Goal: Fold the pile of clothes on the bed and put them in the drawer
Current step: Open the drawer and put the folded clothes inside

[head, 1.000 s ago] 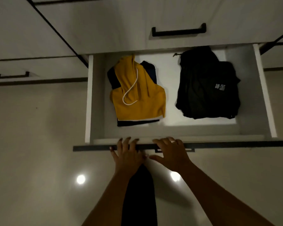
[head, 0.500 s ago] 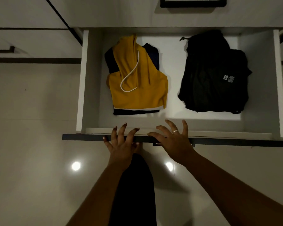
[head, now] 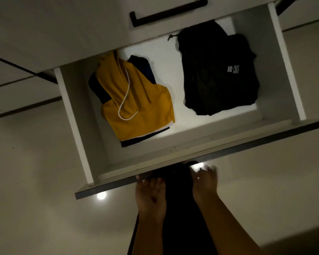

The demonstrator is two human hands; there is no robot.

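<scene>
Inside the open drawer (head: 75, 126) lie two folded piles, well apart. On its left side sits a yellow hoodie (head: 136, 100) with a white drawcord (head: 126, 100) looped down its front. It rests on a navy garment (head: 142, 68) that shows only as a dark edge above, beside and below it. On the right side lies a black garment (head: 219, 74). Its folds are hard to separate in the dim light, and the small white print (head: 232, 69) on it is too small to read. The whole view is tilted.

Above, the closed drawer's black handle (head: 166, 14) is cut off by the top edge. Below the drawer front, both hands are empty and apart, with a dark trouser leg (head: 180, 199) between them. The left hand (head: 151, 196) has its fingers straight, tips at the lower edge of the front panel. Whether they touch it I cannot tell. The right hand (head: 203, 183) is blurred, fingers loosely spread just under the panel. A round light reflection (head: 101, 195) shines on the glossy floor (head: 35, 181).
</scene>
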